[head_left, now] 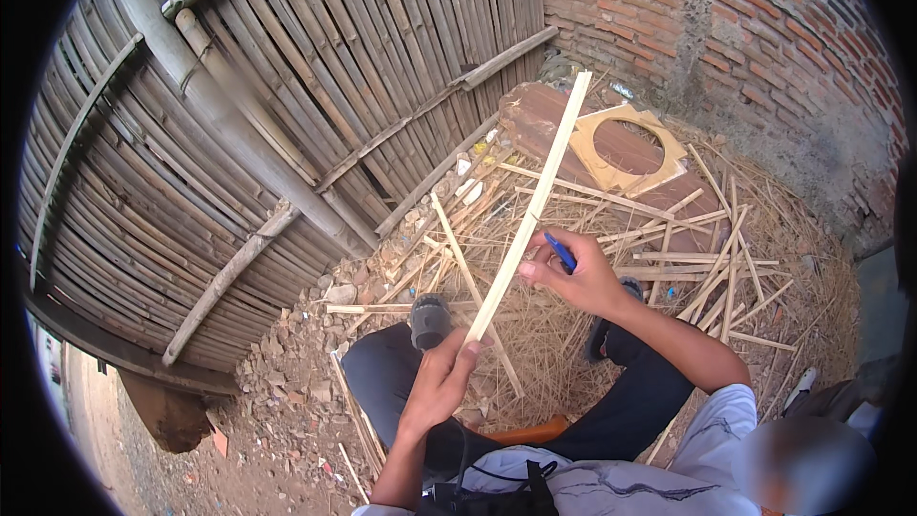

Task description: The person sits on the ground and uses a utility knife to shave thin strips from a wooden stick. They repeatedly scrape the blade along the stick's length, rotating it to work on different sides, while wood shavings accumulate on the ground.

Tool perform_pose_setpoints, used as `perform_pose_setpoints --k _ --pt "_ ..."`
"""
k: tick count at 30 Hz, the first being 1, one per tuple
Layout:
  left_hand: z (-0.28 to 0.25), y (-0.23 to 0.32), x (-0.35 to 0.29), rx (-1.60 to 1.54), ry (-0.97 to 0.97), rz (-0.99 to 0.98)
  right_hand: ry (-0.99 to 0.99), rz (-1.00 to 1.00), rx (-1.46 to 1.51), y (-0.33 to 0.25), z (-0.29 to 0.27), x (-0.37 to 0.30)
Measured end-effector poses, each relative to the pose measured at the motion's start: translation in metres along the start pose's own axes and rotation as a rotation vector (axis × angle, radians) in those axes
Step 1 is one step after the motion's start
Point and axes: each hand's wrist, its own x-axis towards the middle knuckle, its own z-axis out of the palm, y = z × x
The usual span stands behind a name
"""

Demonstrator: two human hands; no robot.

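A long pale split-bamboo strip (528,225) slants up and away in front of me, with a small dark mark partway along it. Its near end is gripped by my left hand (444,373), the thumb lying along the strip. My right hand (583,277) is closed around a slim blue pen (561,253). Its thumb and fingertips are at the strip's right edge, around the middle; whether they also pinch the strip, I cannot tell.
Several cut strips (731,263) lie scattered over shavings (544,363) at right. Beyond is a square board with a round hole (592,162) on a brown slab (525,124). A bamboo wall (373,67) stands left, a brick wall (630,0) behind. Rubble (296,373) covers the ground left.
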Motion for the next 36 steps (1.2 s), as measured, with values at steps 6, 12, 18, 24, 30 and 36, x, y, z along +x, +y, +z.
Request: perform_pose_setpoints --k 6,12,18,24,30,36 --pt "0.003 0.009 0.002 0.054 0.037 0.033 0.102 -0.392 -0.330 0.002 0.007 -0.013" --pt "0.008 0.016 0.002 0.138 0.124 0.106 0.174 -0.570 -0.452 -0.002 0.024 -0.020" --pt "0.019 0.018 0.006 0.328 0.246 0.127 0.141 -0.566 -0.472 -0.007 0.034 -0.022" --pt "0.021 0.020 0.007 0.375 0.243 0.085 0.148 -0.491 -0.553 -0.008 0.030 -0.021" --pt "0.024 0.013 0.007 0.400 0.236 0.110 0.145 -0.488 -0.550 -0.001 0.023 -0.019" --pt "0.021 0.007 -0.003 0.441 0.176 0.045 0.385 -0.437 -0.578 0.012 -0.011 0.005"
